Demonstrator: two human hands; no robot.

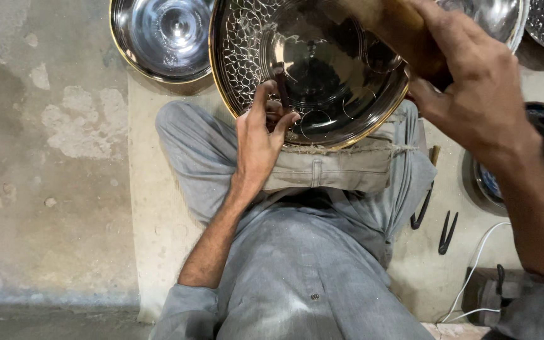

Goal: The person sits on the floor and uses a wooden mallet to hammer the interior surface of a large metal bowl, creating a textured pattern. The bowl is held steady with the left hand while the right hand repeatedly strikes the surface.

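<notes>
The shiny metal tray (313,69) rests tilted on the person's lap, propped on a padded cloth bundle (332,165) tied with string across the thighs. Its gold-edged rim faces the camera, and a net-like hammered pattern already covers the left part of the border, while faint circles mark the middle and the right of the border looks plain.

The left hand (260,141) sits at the tray's lower edge, its fingers (284,119) pinching a thin dark punch (281,85) that stands with its tip on the tray's surface. The right hand (480,94) is raised above the tray's right side, fingers closed around a wooden mallet (404,28), which is blurred.

By the look of it, the step in hand is chasing the pattern, a strike on the punch. The next move would call for a square, measured blow on the punch head and a steady pinch, so the tip does not skid.

More metal dishes (162,38) lie on the floor (51,157) beyond, and dark pliers-like tools (446,232) with a white cable (476,264) lie at the right.
</notes>
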